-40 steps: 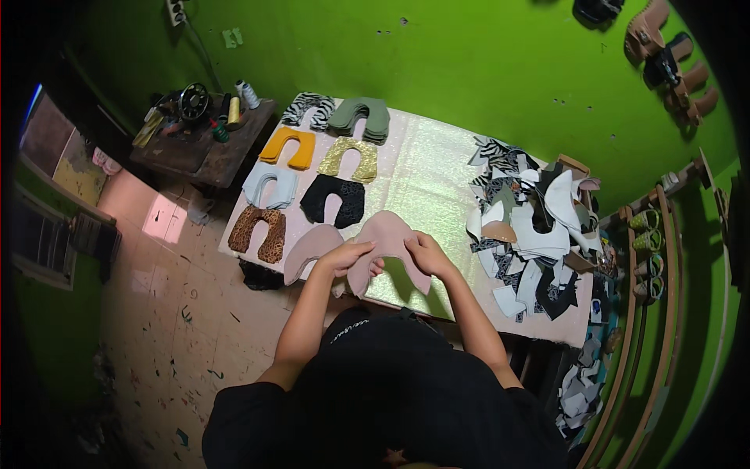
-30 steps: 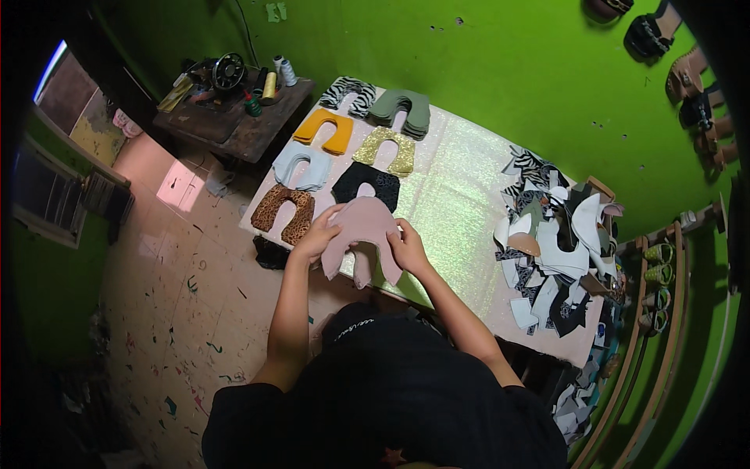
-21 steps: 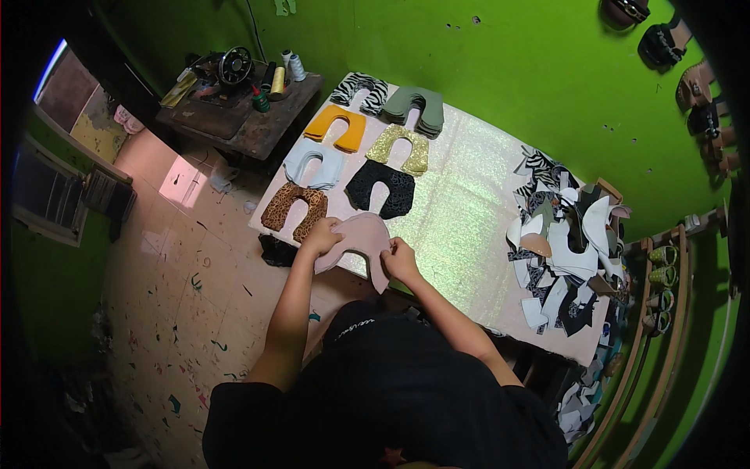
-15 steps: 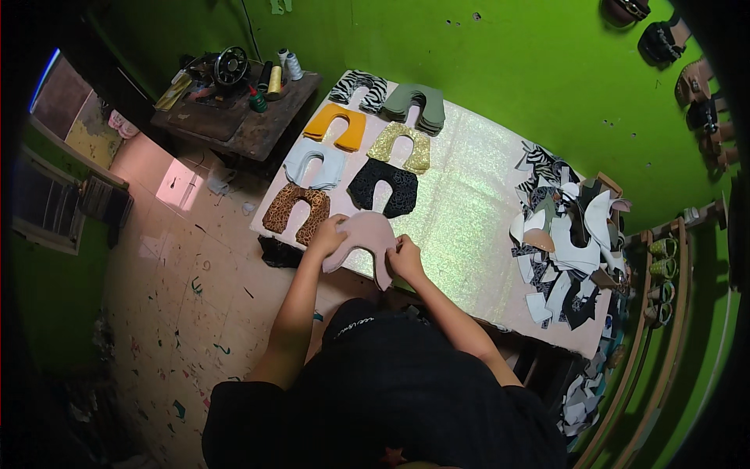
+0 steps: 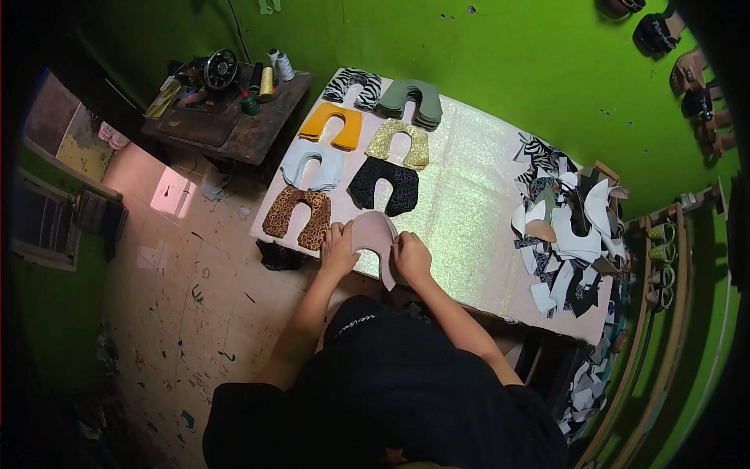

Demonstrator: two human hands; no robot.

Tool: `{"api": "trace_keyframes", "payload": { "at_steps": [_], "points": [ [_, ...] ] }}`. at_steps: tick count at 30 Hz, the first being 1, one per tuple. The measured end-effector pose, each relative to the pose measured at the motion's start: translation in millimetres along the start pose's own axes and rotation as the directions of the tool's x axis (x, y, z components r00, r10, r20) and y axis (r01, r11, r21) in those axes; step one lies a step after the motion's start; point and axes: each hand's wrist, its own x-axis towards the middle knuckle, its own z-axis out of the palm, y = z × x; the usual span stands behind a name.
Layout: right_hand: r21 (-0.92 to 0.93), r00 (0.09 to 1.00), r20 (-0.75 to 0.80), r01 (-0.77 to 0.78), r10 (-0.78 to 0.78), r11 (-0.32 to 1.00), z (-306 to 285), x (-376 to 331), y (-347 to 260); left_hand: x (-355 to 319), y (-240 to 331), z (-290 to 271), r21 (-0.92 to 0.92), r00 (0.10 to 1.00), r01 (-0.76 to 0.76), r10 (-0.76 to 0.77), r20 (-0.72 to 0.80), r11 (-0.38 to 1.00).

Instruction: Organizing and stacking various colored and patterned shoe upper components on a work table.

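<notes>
Between my hands is a pale pink, U-shaped cut piece, perhaps several layers thick, over the table's near edge. My left hand closes around its left arm, hiding most of that side. At its right side my right hand pinches the edge with thumb and fingers. Just beyond lie a leopard-print stack and a black patterned stack of similar U-shaped pieces. Farther back are white, gold glitter, orange, zebra-print and green ones, in two columns.
A shimmering pale sheet covers the table. Mixed offcuts are heaped at its right end. At the far left a sewing machine and thread cones stand on a wooden stand. Sandals hang on a rack at right.
My left hand has shifted right and now wraps over the pink piece's left arm. My right hand has turned slightly at the right edge. The stacks stay in place.
</notes>
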Motion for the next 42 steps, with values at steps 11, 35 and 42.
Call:
{"api": "trace_keyframes", "payload": {
  "at_steps": [11,35,42],
  "points": [
    [0.009,1.000,-0.018,-0.008,0.008,1.000,10,-4,6,-3,5,6,0.096,0.996,-0.029,0.037,-0.080,0.995],
    [0.241,0.945,-0.325,0.050,0.032,0.969,-106,-17,139,28,173,47,-0.140,0.961,-0.277,0.272,-0.059,0.951],
    [0.141,0.768,-0.620,-0.092,0.160,0.986,-212,-21,234,37,271,82,-0.242,0.851,-0.485,0.517,0.089,0.840]
  ]
}}
